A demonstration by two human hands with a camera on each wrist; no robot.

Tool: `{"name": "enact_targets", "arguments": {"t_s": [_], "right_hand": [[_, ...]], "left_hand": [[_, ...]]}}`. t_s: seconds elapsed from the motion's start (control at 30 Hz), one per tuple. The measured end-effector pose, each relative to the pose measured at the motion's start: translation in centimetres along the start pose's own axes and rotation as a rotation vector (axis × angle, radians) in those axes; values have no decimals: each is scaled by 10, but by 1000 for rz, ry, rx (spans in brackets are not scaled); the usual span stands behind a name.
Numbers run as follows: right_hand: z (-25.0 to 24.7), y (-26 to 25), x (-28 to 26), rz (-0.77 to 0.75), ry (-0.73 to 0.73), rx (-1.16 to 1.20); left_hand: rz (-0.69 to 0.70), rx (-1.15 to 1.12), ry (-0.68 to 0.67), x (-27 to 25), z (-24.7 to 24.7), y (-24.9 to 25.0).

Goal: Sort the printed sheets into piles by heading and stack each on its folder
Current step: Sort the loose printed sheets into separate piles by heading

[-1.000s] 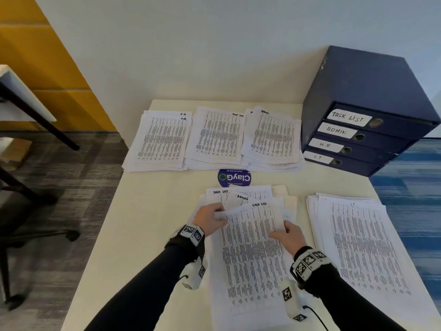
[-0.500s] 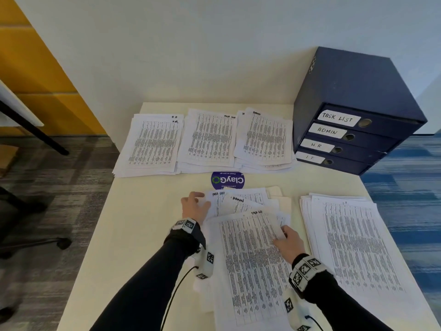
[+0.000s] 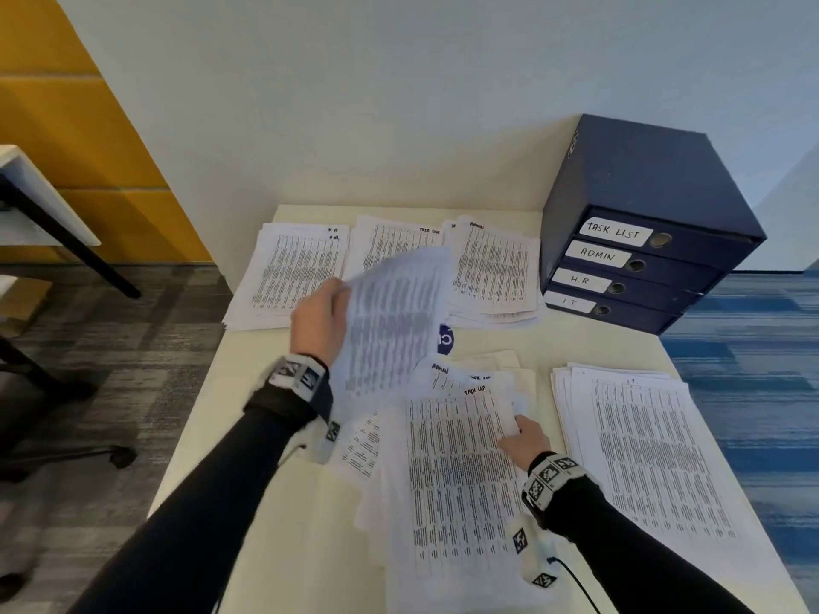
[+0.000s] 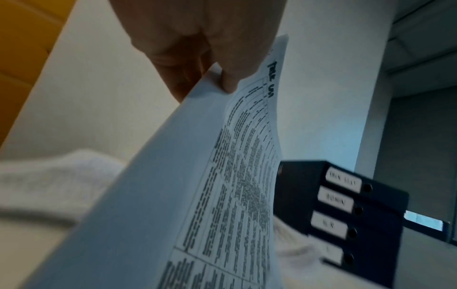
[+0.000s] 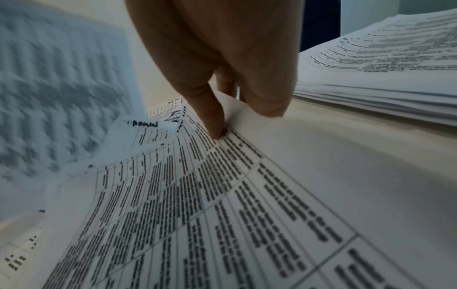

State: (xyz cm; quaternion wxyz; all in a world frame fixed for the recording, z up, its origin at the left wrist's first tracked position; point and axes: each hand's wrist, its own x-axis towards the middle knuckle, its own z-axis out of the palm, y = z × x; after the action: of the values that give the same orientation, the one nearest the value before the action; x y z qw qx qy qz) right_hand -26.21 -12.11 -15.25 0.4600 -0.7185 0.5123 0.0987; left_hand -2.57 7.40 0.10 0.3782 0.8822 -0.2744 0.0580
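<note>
My left hand (image 3: 330, 312) pinches the edge of one printed sheet (image 3: 394, 321) and holds it up in the air over the far middle pile. The left wrist view shows its heading, TASK LIST, on the sheet (image 4: 222, 195), with the thumb of the left hand (image 4: 228, 82) on it. My right hand (image 3: 520, 434) pinches the right edge of the top sheet (image 3: 456, 471) of the near loose pile, also headed TASK LIST. An ADMIN sheet (image 3: 443, 374) peeks out beneath. Three far piles read H.R (image 3: 297, 272), TASK LIST (image 3: 390, 241) and ADMIN (image 3: 496, 263).
A thick stack of sheets (image 3: 642, 449) lies at the right of the table. A blue drawer box (image 3: 642, 192) labelled TASK LIST, ADMIN, H.R and IT stands at the back right. A blue sticker (image 3: 445, 341) is mid-table. A cream folder (image 3: 501, 361) shows under the near pile.
My left hand took a sheet from the near pile and raised it forward toward the far piles. My right hand stayed at the right edge of the near pile.
</note>
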Motion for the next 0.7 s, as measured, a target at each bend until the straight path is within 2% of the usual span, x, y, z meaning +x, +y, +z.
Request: {"name": "enact_targets", "arguments": {"t_s": [0.1, 0.17, 0.27, 0.4, 0.47, 0.57, 0.7], "right_hand": [[-2, -2, -4, 10, 7, 34], [-2, -1, -4, 23, 29, 120], [0, 1, -5, 3, 44, 242], [2, 11, -5, 20, -30, 357], [2, 14, -8, 24, -37, 382], [4, 16, -15, 21, -17, 353], [10, 14, -26, 39, -13, 319]], "left_hand": [[-19, -76, 153, 30, -41, 5], [-65, -134, 151, 42, -54, -4], [-155, -134, -18, 30, -42, -21], [-272, -102, -362, -37, 18, -52], [-340, -123, -458, -69, 49, -66], [-412, -123, -463, -98, 75, -65], [-328, -72, -452, -115, 93, -52]]}}
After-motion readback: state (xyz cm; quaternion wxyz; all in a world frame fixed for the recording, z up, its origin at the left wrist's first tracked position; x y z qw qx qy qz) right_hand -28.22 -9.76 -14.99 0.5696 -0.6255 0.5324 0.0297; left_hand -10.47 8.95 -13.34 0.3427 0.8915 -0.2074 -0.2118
